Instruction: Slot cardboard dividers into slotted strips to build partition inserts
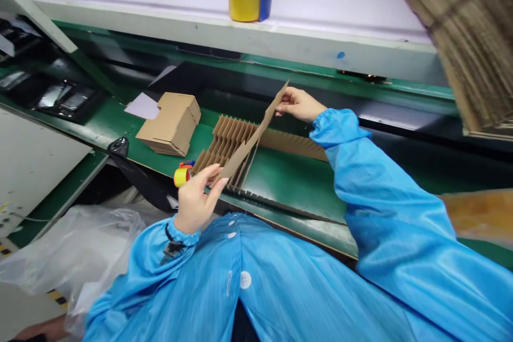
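A notched cardboard divider strip (256,131) slants between my hands above the green work surface (296,176). Its near end is pinched in my left hand (197,197), thumb against fingers. My right hand (300,103) grips the far end. Just below and to the left, several upright cardboard dividers (224,144) stand in a close row. Two long slotted cardboard strips run rightward from that row, a back strip (294,143) and a front strip (288,207). The held strip hides part of the row, so I cannot tell whether it touches the slots.
A brown cardboard box (170,120) sits left of the dividers, near a small yellow tape roll (182,177). Overhead, a shelf (160,18) carries a yellow-and-blue tape dispenser (245,2) and stacked cardboard (476,43). Clear plastic (100,246) hangs lower left; a person's arm (44,328) shows below.
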A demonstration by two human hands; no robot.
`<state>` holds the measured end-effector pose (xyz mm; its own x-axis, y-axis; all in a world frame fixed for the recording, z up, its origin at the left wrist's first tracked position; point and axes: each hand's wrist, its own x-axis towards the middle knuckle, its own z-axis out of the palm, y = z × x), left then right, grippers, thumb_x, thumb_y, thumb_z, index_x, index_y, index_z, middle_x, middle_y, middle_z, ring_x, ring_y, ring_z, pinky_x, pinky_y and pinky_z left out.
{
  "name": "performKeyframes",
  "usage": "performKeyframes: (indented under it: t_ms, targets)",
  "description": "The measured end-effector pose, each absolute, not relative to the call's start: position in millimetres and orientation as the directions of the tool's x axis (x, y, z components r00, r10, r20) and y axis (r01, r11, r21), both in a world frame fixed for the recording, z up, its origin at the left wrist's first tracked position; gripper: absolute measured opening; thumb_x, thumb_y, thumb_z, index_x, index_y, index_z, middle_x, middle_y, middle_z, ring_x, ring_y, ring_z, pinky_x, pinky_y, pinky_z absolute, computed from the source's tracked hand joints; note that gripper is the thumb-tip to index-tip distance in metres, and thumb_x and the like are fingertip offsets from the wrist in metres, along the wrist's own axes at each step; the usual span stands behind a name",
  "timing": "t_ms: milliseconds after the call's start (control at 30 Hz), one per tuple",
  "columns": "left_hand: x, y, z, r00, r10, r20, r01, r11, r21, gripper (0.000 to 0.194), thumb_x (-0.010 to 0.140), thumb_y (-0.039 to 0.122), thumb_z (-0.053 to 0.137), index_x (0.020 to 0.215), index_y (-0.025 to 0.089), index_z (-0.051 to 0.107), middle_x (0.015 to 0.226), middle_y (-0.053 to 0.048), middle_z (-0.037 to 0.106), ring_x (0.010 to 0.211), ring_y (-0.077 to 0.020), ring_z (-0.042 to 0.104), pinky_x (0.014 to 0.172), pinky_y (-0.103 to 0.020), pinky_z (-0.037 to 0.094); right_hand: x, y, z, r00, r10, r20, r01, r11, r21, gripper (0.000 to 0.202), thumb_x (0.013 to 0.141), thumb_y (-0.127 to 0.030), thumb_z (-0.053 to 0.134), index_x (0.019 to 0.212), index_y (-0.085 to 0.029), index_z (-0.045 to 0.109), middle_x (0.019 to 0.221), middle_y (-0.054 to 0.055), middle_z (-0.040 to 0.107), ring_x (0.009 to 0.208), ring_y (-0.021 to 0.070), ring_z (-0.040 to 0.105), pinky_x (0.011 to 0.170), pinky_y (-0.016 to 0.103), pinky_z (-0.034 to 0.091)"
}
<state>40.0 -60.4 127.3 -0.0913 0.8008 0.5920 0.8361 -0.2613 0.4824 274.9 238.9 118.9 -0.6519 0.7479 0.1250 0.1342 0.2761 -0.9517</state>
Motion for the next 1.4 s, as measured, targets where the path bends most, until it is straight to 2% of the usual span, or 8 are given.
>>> performKeyframes:
  t_ms: [100, 167, 400, 600, 800, 1167, 1300, 1400]
  targets:
    - [54, -57, 107, 0.016, 0.881, 0.473, 0.856, -0.257, 0.449, 0.036, 0.1, 0.036, 0.038, 0.099, 0.013, 0.066, 0.083, -0.007, 0.072, 0.072, -0.0152, 0.07, 0.069, -0.022, 0.055, 270, 251, 96, -0.639, 0.764, 0.089, 0.121, 0.214, -0.969, 0.029, 0.072, 0.0, 0.066, 0.084, -0.019, 0.048, 0.069, -0.006, 0.061, 0.062, 0.0092, 0.062, 0.066, 0.026, 0.056]
    - [61, -54, 102, 0.036, 0.902, 0.431, 0.867, -0.242, 0.435, 0.037, 0.101, 0.034, 0.034, 0.097, 0.013, 0.065, 0.078, -0.006, 0.071, 0.069, -0.0146, 0.07, 0.067, -0.021, 0.054, 264, 257, 85, -0.643, 0.764, 0.06, 0.126, 0.183, -0.975, 0.029, 0.073, 0.003, 0.062, 0.084, -0.019, 0.048, 0.068, -0.006, 0.061, 0.061, 0.0086, 0.061, 0.065, 0.026, 0.055]
    - [87, -35, 116, 0.081, 0.868, 0.49, 0.914, -0.261, 0.311, 0.035, 0.101, 0.031, 0.034, 0.096, 0.013, 0.062, 0.07, -0.005, 0.068, 0.059, -0.0136, 0.066, 0.057, -0.02, 0.048, 259, 276, 61, -0.671, 0.74, -0.035, 0.156, 0.095, -0.983, 0.031, 0.072, 0.007, 0.057, 0.088, -0.019, 0.049, 0.069, -0.004, 0.062, 0.059, 0.0094, 0.061, 0.065, 0.027, 0.056]
    - [97, -29, 106, 0.098, 0.879, 0.466, 0.949, -0.224, 0.223, 0.038, 0.102, 0.031, 0.029, 0.095, 0.012, 0.061, 0.074, -0.007, 0.069, 0.06, -0.0147, 0.067, 0.056, -0.022, 0.047, 256, 286, 44, -0.681, 0.73, -0.049, 0.177, 0.099, -0.979, 0.03, 0.072, 0.007, 0.055, 0.084, -0.019, 0.048, 0.065, -0.005, 0.06, 0.057, 0.0094, 0.06, 0.066, 0.029, 0.057]
    - [99, -28, 94, 0.102, 0.928, 0.358, 0.962, -0.184, 0.201, 0.036, 0.102, 0.029, 0.029, 0.095, 0.013, 0.06, 0.071, -0.005, 0.068, 0.061, -0.0147, 0.067, 0.056, -0.022, 0.047, 253, 285, 25, -0.67, 0.736, -0.096, 0.239, 0.091, -0.967, 0.03, 0.071, 0.008, 0.053, 0.082, -0.019, 0.047, 0.063, -0.005, 0.059, 0.056, 0.0097, 0.06, 0.066, 0.029, 0.057]
    - [107, -18, 90, 0.079, 0.973, 0.216, 0.986, -0.108, 0.126, 0.029, 0.1, 0.026, 0.034, 0.088, 0.015, 0.057, 0.064, -0.004, 0.065, 0.057, -0.0157, 0.065, 0.051, -0.022, 0.042, 256, 284, 0, -0.59, 0.799, -0.119, 0.386, 0.149, -0.91, 0.025, 0.064, 0.001, 0.061, 0.074, -0.019, 0.051, 0.065, -0.004, 0.06, 0.065, 0.012, 0.062, 0.078, 0.033, 0.056]
    - [108, -9, 95, 0.071, 0.985, 0.158, 0.987, -0.093, 0.134, 0.026, 0.099, 0.026, 0.038, 0.083, 0.015, 0.055, 0.064, -0.006, 0.064, 0.056, -0.0178, 0.065, 0.049, -0.023, 0.04, 258, 282, -3, -0.587, 0.8, -0.121, 0.413, 0.168, -0.895, 0.028, 0.062, 0.0, 0.062, 0.084, -0.017, 0.058, 0.077, -0.001, 0.062, 0.067, 0.0109, 0.061, 0.081, 0.031, 0.054]
    - [110, -5, 99, 0.068, 0.987, 0.143, 0.988, -0.086, 0.125, 0.026, 0.099, 0.026, 0.037, 0.081, 0.015, 0.054, 0.064, -0.006, 0.064, 0.058, -0.0186, 0.066, 0.05, -0.023, 0.04, 261, 280, -3, -0.535, 0.839, -0.104, 0.439, 0.17, -0.882, 0.049, 0.061, 0.001, 0.063, 0.106, -0.016, 0.058, 0.094, 0.003, 0.062, 0.07, 0.0119, 0.061, 0.08, 0.032, 0.055]
